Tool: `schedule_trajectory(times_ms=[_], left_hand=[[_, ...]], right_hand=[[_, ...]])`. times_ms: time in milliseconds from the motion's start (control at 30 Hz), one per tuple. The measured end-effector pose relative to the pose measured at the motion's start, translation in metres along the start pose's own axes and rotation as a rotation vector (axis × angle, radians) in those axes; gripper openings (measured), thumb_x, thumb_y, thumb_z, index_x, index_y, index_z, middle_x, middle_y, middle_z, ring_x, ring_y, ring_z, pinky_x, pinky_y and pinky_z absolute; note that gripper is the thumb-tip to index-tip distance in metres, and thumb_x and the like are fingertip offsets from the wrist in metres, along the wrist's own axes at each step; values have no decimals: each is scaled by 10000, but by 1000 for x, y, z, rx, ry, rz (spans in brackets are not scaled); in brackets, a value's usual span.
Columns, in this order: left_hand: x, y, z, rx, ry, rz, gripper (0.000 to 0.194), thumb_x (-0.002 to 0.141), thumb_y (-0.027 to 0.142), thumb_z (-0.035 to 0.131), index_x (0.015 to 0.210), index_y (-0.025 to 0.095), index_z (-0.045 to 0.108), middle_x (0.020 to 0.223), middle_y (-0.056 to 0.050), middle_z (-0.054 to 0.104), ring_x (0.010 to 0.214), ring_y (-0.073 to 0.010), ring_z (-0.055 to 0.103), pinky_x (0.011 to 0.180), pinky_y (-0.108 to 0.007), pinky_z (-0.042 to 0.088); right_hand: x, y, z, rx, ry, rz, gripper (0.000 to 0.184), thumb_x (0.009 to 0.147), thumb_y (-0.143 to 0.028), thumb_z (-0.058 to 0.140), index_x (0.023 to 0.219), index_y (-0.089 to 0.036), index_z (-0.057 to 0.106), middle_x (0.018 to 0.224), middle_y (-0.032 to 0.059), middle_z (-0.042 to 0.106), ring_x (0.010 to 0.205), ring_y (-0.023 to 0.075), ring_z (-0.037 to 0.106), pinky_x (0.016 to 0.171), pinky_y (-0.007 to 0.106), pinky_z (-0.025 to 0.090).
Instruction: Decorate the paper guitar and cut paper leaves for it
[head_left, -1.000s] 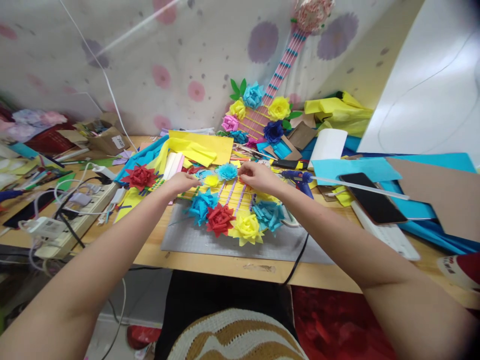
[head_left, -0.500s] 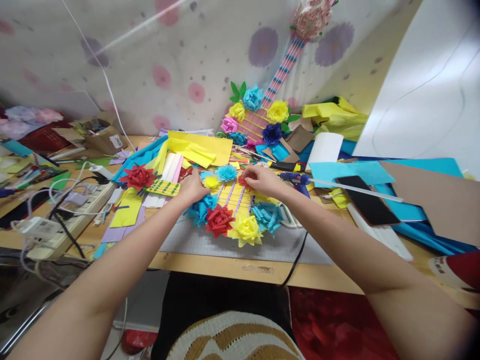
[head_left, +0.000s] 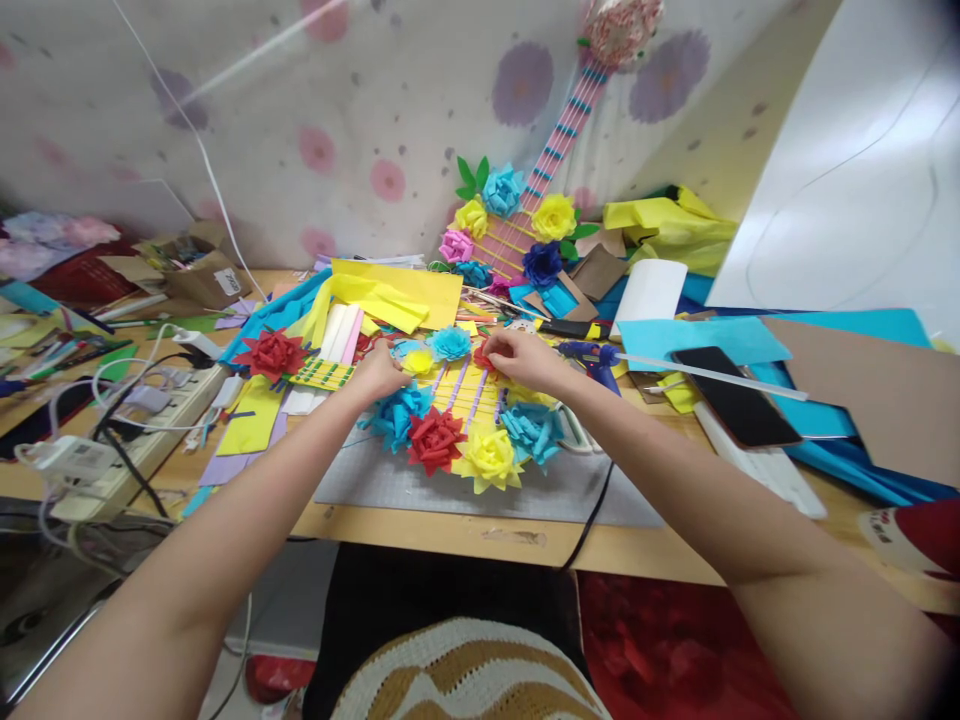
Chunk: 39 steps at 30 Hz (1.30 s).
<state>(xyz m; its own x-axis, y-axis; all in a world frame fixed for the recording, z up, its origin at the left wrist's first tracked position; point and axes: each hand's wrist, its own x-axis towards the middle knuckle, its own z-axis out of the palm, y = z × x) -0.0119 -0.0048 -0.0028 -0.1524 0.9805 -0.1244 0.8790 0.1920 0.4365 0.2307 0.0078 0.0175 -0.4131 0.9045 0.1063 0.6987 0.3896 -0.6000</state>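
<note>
A paper guitar body [head_left: 471, 412] ringed with paper flowers lies on a grey cutting mat [head_left: 480, 480]. My left hand [head_left: 380, 372] rests curled at its upper left edge, fingertips beside a small yellow flower [head_left: 418, 361] and above a blue flower [head_left: 397, 413]. My right hand [head_left: 519, 358] pinches a small red paper flower [head_left: 482, 357] at the upper right of the body. Red [head_left: 436, 438], yellow [head_left: 489, 455] and blue [head_left: 534, 428] flowers line the near edge. What the left fingers hold, if anything, is hidden.
A finished flower guitar [head_left: 525, 225] leans on the wall behind. A blue glue gun [head_left: 596, 358], a black phone [head_left: 735, 408], yellow paper sheets [head_left: 397, 295], a loose red flower [head_left: 273, 352] and a power strip [head_left: 127, 440] with cables surround the mat. Cardboard [head_left: 862, 380] lies at right.
My left hand slid right, off the yellow-green strip, to the guitar body's edge. My right hand lowered the small red flower onto the upper right of the body.
</note>
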Motion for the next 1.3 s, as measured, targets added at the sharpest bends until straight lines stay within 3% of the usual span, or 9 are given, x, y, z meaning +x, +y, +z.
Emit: schedule_trajectory(times_ms=[267,400,767,900,1133,1300], left_hand=[[-3,3,4,-178,86,36,672,562,159,644,1182,140,386,803,-41,650,823,-210,616,715,-288,434],[-6,9,5,-114,161,12,593,595,173,636,1141,178,406,851,-54,659,854,-216,615,745,-301,429],[-11,23,5,98,180,-64,592,646,251,622,1163,176,345,927,-105,659,975,-276,594,742,-338,428],[-10,22,8,87,193,-70,608,635,277,652,1152,194,341,939,-97,657,970,-264,598,754,-328,427],[-11,19,3,-78,187,-87,683,569,289,714,1131,192,337,919,-70,659,962,-232,598,792,-318,417],[-12,2,-11,-516,243,-138,664,536,280,713,1095,178,370,886,-54,651,862,-192,617,763,-304,442]], right_hand=[[1,2,1,15,-1,3,185,696,-164,472,805,-162,621,797,22,616,673,113,496,582,210,326],[1,1,1,15,5,-10,185,694,-159,471,799,-164,623,802,19,621,678,113,500,585,209,327],[-1,-2,1,21,2,-14,176,713,-172,475,803,-166,626,845,29,640,703,118,516,603,217,342],[0,-2,2,20,2,-8,168,719,-179,481,806,-170,625,850,29,643,705,120,521,603,219,346],[0,-2,3,24,-2,-14,158,724,-199,483,796,-166,619,836,30,640,707,122,522,595,216,343],[-2,3,0,61,20,-8,171,702,-178,466,786,-171,615,803,17,628,686,120,516,589,216,346]])
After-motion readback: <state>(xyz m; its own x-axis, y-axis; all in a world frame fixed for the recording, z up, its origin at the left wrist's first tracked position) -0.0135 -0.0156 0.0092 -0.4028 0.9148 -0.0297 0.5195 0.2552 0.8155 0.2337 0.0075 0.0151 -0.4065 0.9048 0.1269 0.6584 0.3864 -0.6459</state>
